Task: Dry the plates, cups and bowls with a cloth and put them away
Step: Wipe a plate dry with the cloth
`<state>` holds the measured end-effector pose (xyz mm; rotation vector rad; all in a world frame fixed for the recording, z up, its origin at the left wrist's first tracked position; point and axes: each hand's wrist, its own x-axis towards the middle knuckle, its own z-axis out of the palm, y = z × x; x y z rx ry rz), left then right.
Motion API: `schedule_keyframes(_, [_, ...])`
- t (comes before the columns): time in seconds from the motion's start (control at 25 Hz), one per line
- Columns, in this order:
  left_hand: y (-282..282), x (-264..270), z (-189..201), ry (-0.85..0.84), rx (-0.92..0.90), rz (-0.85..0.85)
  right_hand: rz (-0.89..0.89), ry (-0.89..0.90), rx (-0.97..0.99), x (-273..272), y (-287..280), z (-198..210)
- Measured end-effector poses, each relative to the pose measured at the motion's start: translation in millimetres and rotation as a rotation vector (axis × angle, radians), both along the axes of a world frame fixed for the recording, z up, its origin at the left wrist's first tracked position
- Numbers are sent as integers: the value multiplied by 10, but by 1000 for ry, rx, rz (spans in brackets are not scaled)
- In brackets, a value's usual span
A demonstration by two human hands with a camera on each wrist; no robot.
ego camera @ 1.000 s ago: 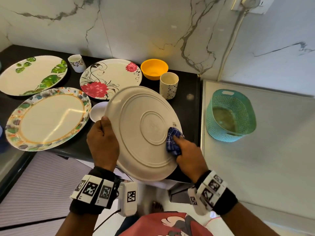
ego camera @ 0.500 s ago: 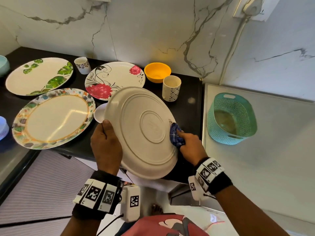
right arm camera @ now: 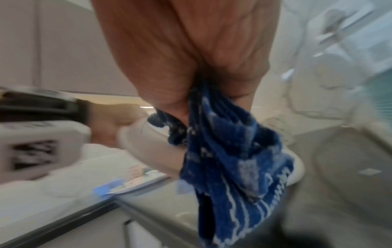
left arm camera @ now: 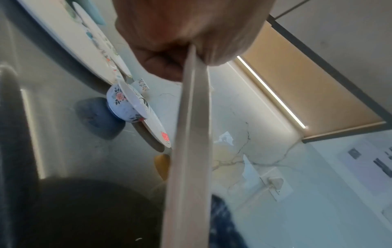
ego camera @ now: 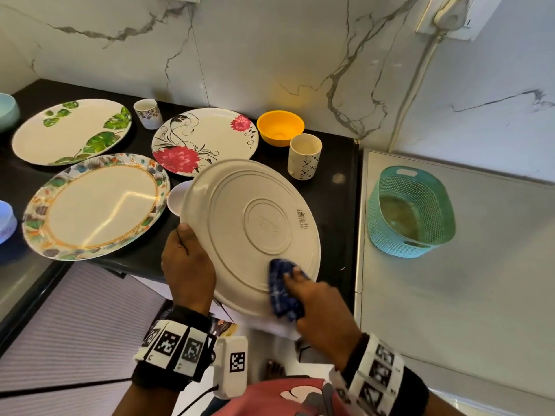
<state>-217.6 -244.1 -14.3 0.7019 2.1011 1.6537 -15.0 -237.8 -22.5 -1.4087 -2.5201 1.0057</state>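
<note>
I hold a large cream plate (ego camera: 249, 232) tilted with its underside toward me, above the counter's front edge. My left hand (ego camera: 187, 265) grips its left rim, thumb on the back; the left wrist view shows that plate rim (left arm camera: 188, 151) edge-on, pinched in my left hand (left arm camera: 180, 42). My right hand (ego camera: 312, 295) presses a bunched blue checked cloth (ego camera: 282, 289) against the plate's lower right back. In the right wrist view the cloth (right arm camera: 229, 151) hangs from my right hand (right arm camera: 191, 58), which grips it.
On the black counter (ego camera: 333, 199) lie a leaf-print plate (ego camera: 72, 130), a red-flower plate (ego camera: 204, 139), a multicoloured-rim plate (ego camera: 96, 205), a small floral cup (ego camera: 147, 113), an orange bowl (ego camera: 280, 127), a patterned cup (ego camera: 304, 156) and a small white dish (ego camera: 177, 196). A teal basket (ego camera: 408, 211) stands on the right surface.
My right hand has slid the cloth from the plate's right edge down to its lower right rim. The left hand keeps its grip on the plate.
</note>
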Motion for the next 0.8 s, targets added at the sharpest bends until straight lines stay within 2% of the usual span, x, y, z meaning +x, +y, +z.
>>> schedule_keyframes(0.16, [-11,37,128,16,-15,-80,-382,-65,2,166,817,-244])
schedule_keyframes(0.24, [-10,69,224,53,-18,-141,-426,-3,-5,101,1225,-201])
schedule_keyframes(0.36, [-13,121,297,108,-7,-188,-323,234,-4,-172,1652,69])
schedule_keyframes(0.48, [17,172,324,163,16,-174,-83,458,28,-634,1620,495])
schedule_keyframes(0.56, [23,178,314,236,42,-142,141,478,91,-833,1411,656])
schedule_keyframes(0.64, [11,174,293,274,72,-120,282,463,141,-810,1314,627])
schedule_keyframes(0.72, [-12,175,250,247,76,-135,239,501,90,-669,1496,559])
schedule_keyframes(0.8, [-40,189,248,196,86,-170,62,502,-11,-563,1773,504])
